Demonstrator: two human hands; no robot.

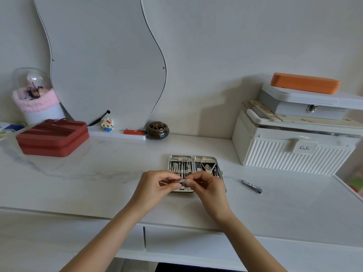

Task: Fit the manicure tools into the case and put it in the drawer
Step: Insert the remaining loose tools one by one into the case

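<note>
Here small tool (179,181) pinched between both hands, above open case (204,160).

Two hands, left hand (155,183) & right hand (206,183), w/ one small metal tool (179,181) between them. One open manicure case (204,160), 2 halves; tools inside too small to count. One loose nail clipper (252,186) on the one tabletop (98,183). One red zip case (53,137). One wavy mirror (102,59). One small figurine (107,124). One dark round pot (157,130). One domed jar (34,95). Approx. 2 stacked boxes at right: white ribbed box (290,154), grey box (306,104), plus one orange case (305,83) on top. Two drawer fronts (196,246) below.
</note>
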